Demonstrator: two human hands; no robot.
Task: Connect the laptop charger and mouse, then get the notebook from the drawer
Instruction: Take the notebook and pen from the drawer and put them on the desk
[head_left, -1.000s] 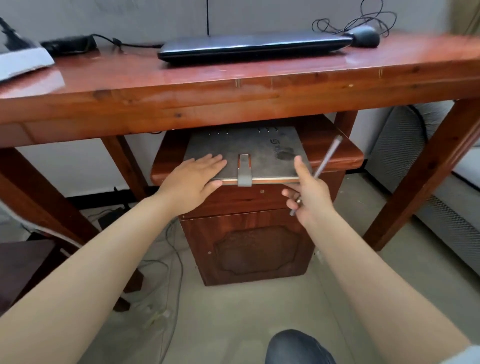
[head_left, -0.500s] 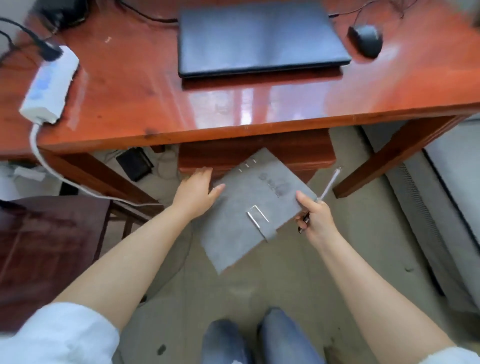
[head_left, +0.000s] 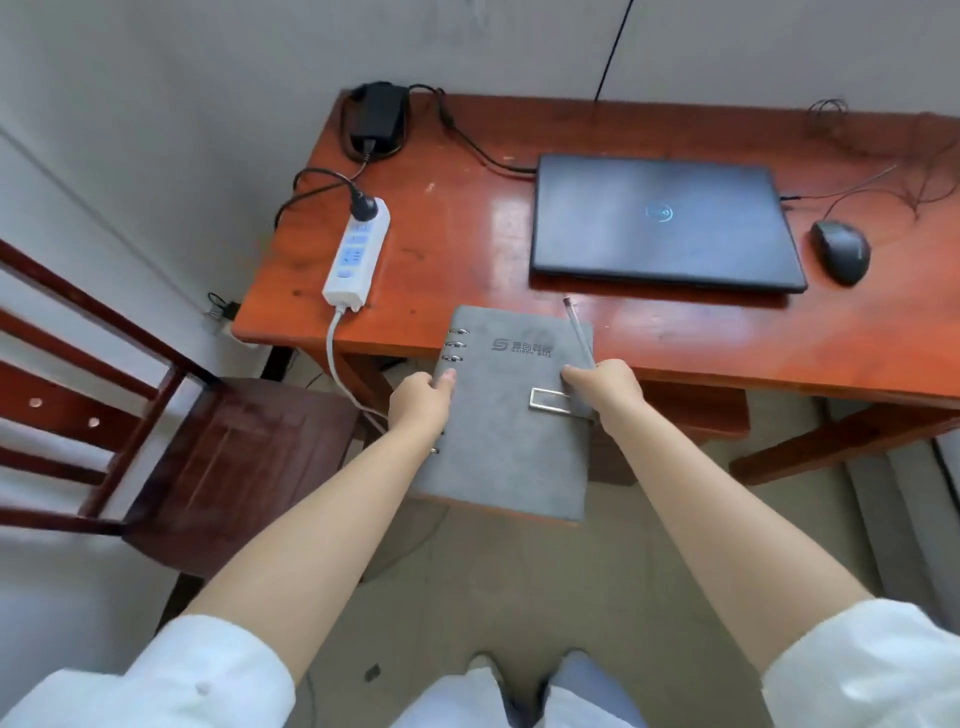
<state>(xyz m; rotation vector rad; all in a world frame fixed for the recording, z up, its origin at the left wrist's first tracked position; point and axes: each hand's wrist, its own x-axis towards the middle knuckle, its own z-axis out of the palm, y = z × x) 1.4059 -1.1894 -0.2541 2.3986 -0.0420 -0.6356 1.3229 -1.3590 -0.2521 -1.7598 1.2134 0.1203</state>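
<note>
Notebook (head_left: 506, 421), grey and ring-bound, is gripped from both sides in the air, its far end overlapping the near edge of the tabletop (head_left: 467, 249) and its near end hanging over the floor. On its left side the left hand (head_left: 420, 404) has its fingers curled under the spine edge just below the metal rings, with the thumb pressed flat on the cover. On its right side the right hand (head_left: 605, 387) clamps the edge beside the metal clasp (head_left: 549, 401), and the same closed fingers pinch a slim silver pen (head_left: 579, 332) that slants up and away across the cover's far right corner. Both bare forearms reach forward from white sleeves (head_left: 171, 675).

Farther out on the tabletop, the closed dark laptop (head_left: 665, 223) lies toward the right half, well back from the near edge. A black mouse (head_left: 840, 252) sits just beside its right side, its thin cord running to the laptop. A black cable leads from the laptop's far left corner to the charger brick (head_left: 378, 117) at the far left corner of the tabletop. A white power strip (head_left: 357, 254) lies near the left edge with a black plug in its far socket, its white cord dropping over the near edge. A dark wooden chair (head_left: 228, 452) stands to the left of the table.
</note>
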